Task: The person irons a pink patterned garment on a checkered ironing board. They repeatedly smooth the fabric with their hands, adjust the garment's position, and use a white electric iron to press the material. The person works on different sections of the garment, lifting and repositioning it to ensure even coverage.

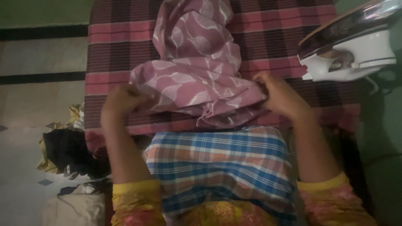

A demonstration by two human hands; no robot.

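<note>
Pink cloth (197, 79) lying bunched on checked blanket (117, 46), looking soft, light, floppy; left hand (121, 100), right hand (280, 94) pinching its near edge, best hold at corners; iron (351, 50) resting beside.

Both hands grip a pink leaf-patterned cloth (197, 71) lying bunched on a red and dark checked cover (117, 50). The left hand (121, 100) pinches the cloth's left edge; the right hand (280, 94) clutches its right edge, fingers closed in the folds. A white iron (349, 50) rests tilted at the cover's right end. A blue plaid cloth (217, 163) lies nearest the person. Dark clothes (67, 150) are heaped at the left on the floor.
</note>
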